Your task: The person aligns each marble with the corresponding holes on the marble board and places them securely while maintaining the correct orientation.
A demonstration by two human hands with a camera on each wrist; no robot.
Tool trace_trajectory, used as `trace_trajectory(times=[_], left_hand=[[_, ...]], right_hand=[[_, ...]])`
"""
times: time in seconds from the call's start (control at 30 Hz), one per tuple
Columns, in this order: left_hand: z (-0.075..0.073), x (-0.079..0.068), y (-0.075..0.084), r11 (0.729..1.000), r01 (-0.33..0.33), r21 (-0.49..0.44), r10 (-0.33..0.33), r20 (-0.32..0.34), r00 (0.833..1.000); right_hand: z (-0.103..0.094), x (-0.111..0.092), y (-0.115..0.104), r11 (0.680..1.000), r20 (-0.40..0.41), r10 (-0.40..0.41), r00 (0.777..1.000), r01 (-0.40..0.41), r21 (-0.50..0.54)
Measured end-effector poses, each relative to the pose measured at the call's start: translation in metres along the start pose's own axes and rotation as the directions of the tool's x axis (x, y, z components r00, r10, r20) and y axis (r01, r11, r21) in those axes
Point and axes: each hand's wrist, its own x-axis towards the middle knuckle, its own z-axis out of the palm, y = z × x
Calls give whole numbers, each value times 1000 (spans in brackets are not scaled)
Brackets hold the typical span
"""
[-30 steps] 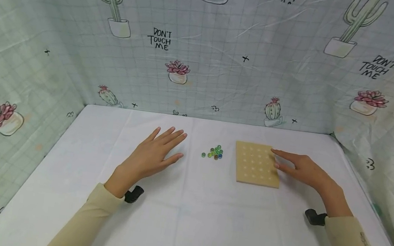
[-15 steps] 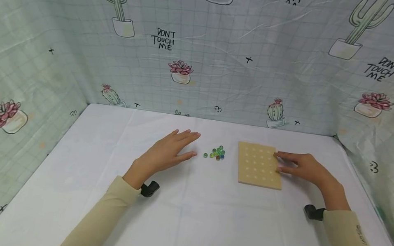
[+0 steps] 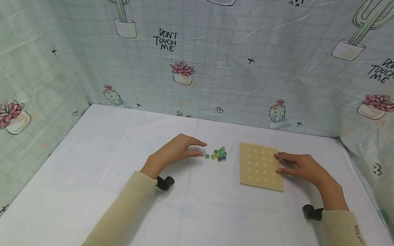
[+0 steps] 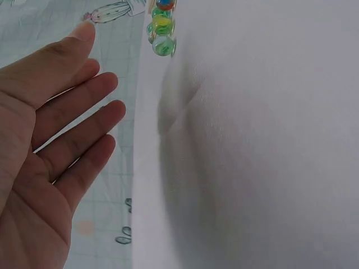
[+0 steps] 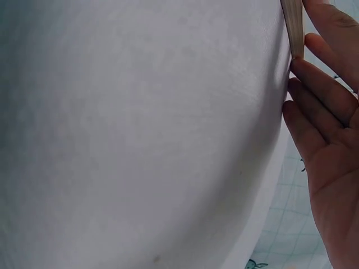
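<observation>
In the head view, my left hand [image 3: 175,149] hovers just left of a small cluster of glass marbles [image 3: 221,153], thumb and fingers apart and nothing between them. The left wrist view has the same marbles [image 4: 162,25], green, yellow, blue and red, beyond the thumb tip. A square wooden board [image 3: 260,166] with rows of small round dimples lies flat to the right of the marbles. My right hand [image 3: 307,168] touches the board's right edge with thumb and fingertips. Seen from the right wrist, extended fingers [image 5: 317,84] meet the end of the board's edge [image 5: 294,28].
A white cloth covers the table [image 3: 206,224]. Behind it and at both sides hangs a curtain [image 3: 219,67] printed with cacti. One green marble [image 3: 207,156] lies slightly apart, at the left of the cluster.
My left hand has moved right, up to the marbles, its spread fingers drawing in toward the thumb. My right hand has settled against the board's edge. The marbles and board stay put.
</observation>
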Motion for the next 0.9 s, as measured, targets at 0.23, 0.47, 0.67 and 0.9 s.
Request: trace_trajectory(times=[0.23, 0.47, 0.67, 0.9], left_hand=[[8, 12, -11, 993, 76, -86, -78, -21, 997], [18, 23, -18, 983, 99, -153, -104, -27, 994], [24, 26, -16, 978, 148, -149, -154, -27, 988], [27, 26, -12, 979, 178, -103, -181, -16, 983]], right_hand=[[-2, 2, -6, 1000, 13, 6, 1000, -6, -14], [-3, 3, -6, 1000, 30, 26, 999, -26, -7], [-1, 1, -5, 1000, 23, 29, 999, -29, 10], [1, 1, -4, 1000, 20, 17, 1000, -17, 8]])
